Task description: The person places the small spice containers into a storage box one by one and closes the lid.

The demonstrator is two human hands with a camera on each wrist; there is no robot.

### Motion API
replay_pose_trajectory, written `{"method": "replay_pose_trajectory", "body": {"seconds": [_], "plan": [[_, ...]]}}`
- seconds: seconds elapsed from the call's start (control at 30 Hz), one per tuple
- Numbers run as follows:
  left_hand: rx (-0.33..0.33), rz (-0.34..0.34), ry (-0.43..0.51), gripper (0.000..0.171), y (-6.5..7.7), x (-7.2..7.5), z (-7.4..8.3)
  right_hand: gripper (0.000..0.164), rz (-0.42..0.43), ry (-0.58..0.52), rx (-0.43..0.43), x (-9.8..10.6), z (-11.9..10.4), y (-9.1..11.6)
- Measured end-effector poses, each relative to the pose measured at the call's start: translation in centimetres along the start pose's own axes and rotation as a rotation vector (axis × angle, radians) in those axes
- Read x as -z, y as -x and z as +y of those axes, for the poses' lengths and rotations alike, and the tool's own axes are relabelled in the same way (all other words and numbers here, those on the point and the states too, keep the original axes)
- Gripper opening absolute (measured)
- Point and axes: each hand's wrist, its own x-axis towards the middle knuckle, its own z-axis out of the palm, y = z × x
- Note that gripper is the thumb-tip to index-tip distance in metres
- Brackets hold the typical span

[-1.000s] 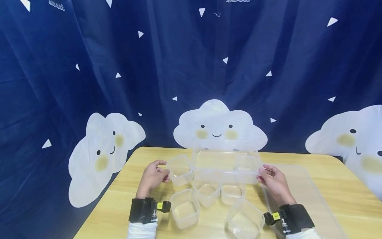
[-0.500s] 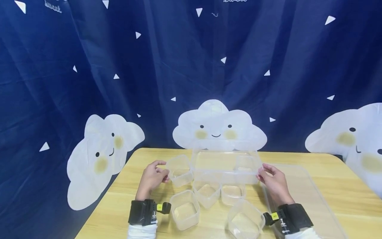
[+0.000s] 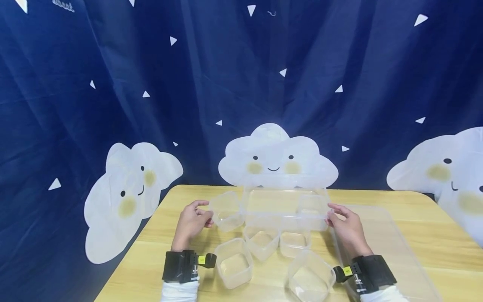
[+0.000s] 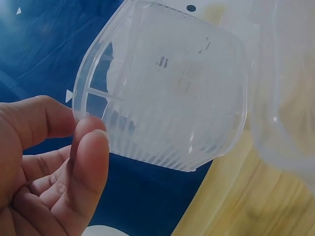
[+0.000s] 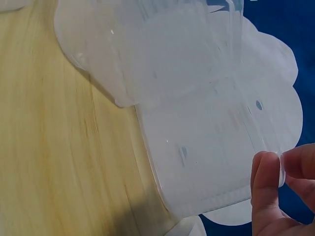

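In the head view, my left hand (image 3: 192, 224) pinches the left rim of a small clear plastic container (image 3: 227, 213) at the back left. The left wrist view shows the thumb (image 4: 92, 162) against that container's edge, with its ribbed wall (image 4: 182, 98) beyond. On the other side, my right hand (image 3: 348, 228) pinches the right rim of a long clear rectangular box (image 3: 320, 223) at the back. One small square container (image 3: 311, 204) stands inside the box's right end. The right wrist view shows the fingers gripping the box's rim beside its wall (image 5: 202, 162).
Several small clear containers stand in front of the box: two side by side (image 3: 261, 240), one front left (image 3: 234, 264) and one front right (image 3: 310, 277). A large flat translucent lid (image 3: 392, 247) lies under my right forearm. A dark blue curtain (image 3: 241, 84) hangs behind the table (image 3: 151, 251).
The head view tilts slightly. Both hands keep their holds, and the containers stay where they were.
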Motion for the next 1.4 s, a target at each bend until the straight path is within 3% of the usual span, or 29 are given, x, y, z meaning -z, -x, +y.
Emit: {"method": "replay_pose_trajectory", "body": {"seconds": [0.13, 0.37, 1.4], "plan": [[-0.005, -0.001, 0.003, 0.038, 0.06, 0.08, -0.13, 0.039, -0.015, 0.052, 0.002, 0.00, 0.16, -0.06], [0.030, 0.009, 0.043, 0.040, 0.25, 0.07, -0.26, 0.040, -0.026, 0.017, -0.027, -0.05, 0.50, -0.07], [-0.013, 0.012, 0.019, 0.038, -0.40, -0.30, 0.59, 0.039, -0.020, -0.061, -0.046, -0.05, 0.41, -0.16]]}}
